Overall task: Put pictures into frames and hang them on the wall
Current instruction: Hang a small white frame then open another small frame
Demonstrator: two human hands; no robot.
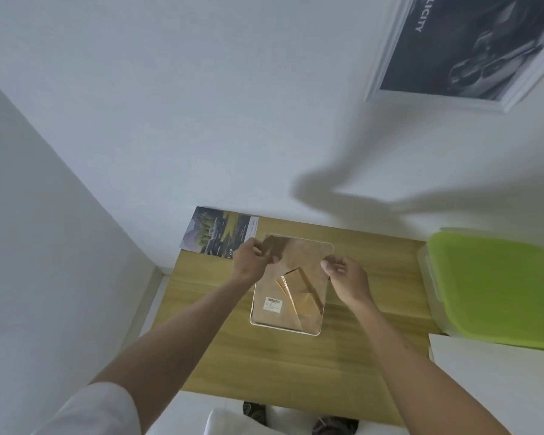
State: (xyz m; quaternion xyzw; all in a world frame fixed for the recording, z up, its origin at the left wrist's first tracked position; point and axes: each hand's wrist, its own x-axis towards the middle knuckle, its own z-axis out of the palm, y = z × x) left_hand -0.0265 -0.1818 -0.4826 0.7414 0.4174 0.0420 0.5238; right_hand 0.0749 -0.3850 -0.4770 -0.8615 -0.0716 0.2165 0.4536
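A clear acrylic frame (288,312) with rounded corners and a small barcode sticker lies tilted over the wooden table (208,346). My left hand (252,257) pinches its upper left corner. At the upper right edge, my right hand (346,276) grips the frame. A printed picture (215,232) of a car in a landscape lies flat at the table's back left corner, just beyond my left hand. A white-framed dark poster (471,45) hangs on the wall at the upper right.
A plastic box with a green lid (496,287) stands at the table's right side. A white sheet (496,381) lies in front of it. White walls close off the back and left. My shoes show below the table's front edge.
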